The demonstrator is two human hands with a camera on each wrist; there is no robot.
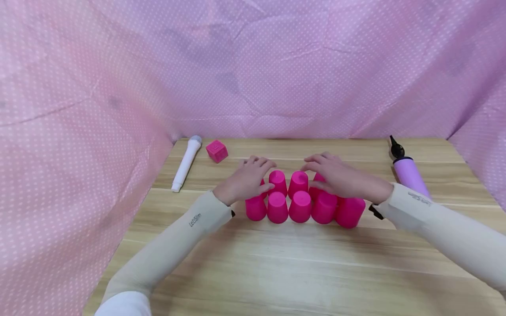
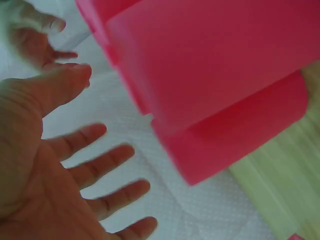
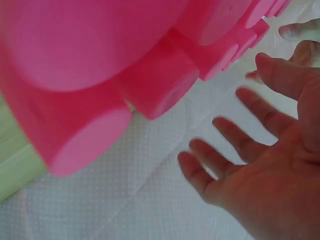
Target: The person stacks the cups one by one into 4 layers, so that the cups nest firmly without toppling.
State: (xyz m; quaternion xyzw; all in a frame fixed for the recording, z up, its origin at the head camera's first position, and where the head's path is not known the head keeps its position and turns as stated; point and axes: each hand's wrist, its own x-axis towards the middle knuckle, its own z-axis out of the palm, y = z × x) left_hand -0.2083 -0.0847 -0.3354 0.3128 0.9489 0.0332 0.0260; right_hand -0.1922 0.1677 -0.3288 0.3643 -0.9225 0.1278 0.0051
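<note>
L hand (image 1: pixel 248 180) & R hand (image 1: pixel 343 177) nr pink cups (image 1: pixel 277 208), fingers spread.
Risk: low swing cd topple several, packed close.

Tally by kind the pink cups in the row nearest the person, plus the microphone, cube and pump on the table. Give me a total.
Pink cups, nearest row: 5
White microphone: 1
Pink cube: 1
Purple pump: 1
Total: 8
</note>
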